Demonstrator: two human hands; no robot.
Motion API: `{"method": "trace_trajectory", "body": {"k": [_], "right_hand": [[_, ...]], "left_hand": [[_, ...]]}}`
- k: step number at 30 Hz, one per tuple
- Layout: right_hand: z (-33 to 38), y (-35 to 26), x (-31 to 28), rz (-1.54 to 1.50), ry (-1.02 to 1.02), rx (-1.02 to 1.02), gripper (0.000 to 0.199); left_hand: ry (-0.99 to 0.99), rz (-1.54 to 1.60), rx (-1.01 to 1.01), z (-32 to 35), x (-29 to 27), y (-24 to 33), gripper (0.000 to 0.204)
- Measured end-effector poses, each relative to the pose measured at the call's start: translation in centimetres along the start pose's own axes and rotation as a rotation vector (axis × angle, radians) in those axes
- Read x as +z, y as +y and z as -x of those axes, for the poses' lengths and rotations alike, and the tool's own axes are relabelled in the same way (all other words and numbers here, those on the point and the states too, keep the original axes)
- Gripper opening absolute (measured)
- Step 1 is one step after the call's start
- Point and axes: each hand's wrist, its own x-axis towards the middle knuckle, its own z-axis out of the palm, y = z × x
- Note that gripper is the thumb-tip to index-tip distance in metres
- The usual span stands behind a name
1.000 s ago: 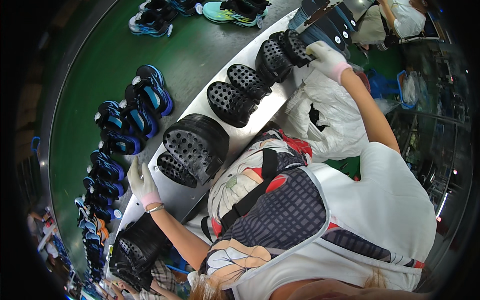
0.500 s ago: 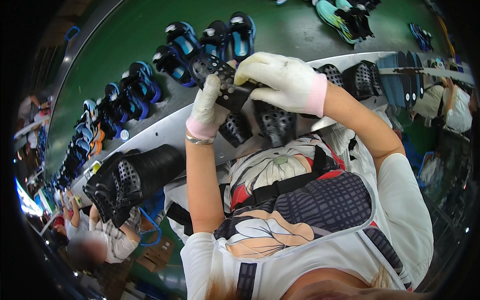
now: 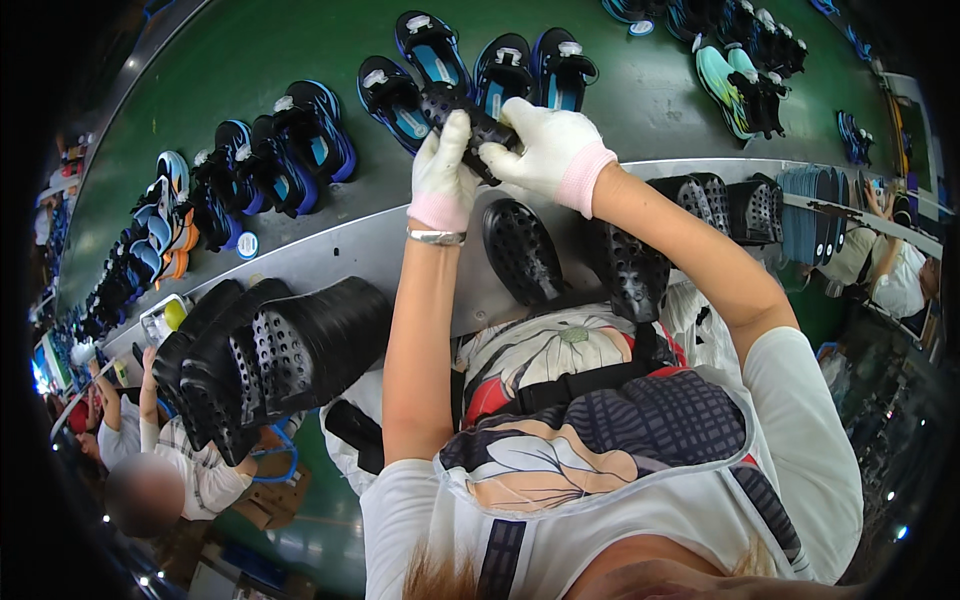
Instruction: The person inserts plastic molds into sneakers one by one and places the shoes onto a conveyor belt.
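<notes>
Both of my gloved hands hold a black perforated shoe form (image 3: 450, 102) over the near edge of the green work surface. My left hand (image 3: 445, 180), in a white glove with a pink cuff, is closed around its left side, thumb up. My right hand (image 3: 552, 150) grips its other end with bent fingers; the fingertips are partly hidden behind it. Below the hands, more black perforated forms (image 3: 520, 245) rest on the metal ledge (image 3: 440, 290) in front of me. Just beyond the held form stand black and blue sneakers (image 3: 432, 55).
Several large black forms (image 3: 330, 340) are stacked on the ledge at left. More sneakers (image 3: 312, 130) line the green surface (image 3: 250, 70), with teal shoes (image 3: 725, 85) at far right. Blue insoles (image 3: 812, 205) stand at right. A co-worker (image 3: 200, 455) is at lower left.
The held form has been turned, so its broad holed face shows less. My hands stay closed on it. The whole view has shifted, showing more of the forms on the ledge.
</notes>
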Motion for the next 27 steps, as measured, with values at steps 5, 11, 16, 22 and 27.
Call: {"method": "trace_trajectory", "body": {"k": [5,11,16,22,27], "right_hand": [[-3.5,1.0,0.5,-0.116,0.046,0.024,0.043],[-8.0,3.0,-0.9,-0.033,0.004,0.023,0.043],[-11.8,1.5,-1.2,0.181,-0.110,-0.018,0.047],[-14.8,-0.6,-3.6,0.338,-0.228,-0.027,0.047],[-16.5,-2.0,0.0,0.469,-0.136,0.071,0.043]], "left_hand": [[0.069,-0.153,-0.194,-2.8,0.4,2.4,0.055],[0.175,-1.119,0.420,-6.0,-3.1,2.2,0.029],[0.061,-1.656,0.335,-7.4,-3.2,0.6,0.023],[0.110,-1.608,0.489,-7.5,-4.2,-0.1,0.017],[0.145,-1.538,0.597,-7.6,-4.9,-0.7,0.016]]}}
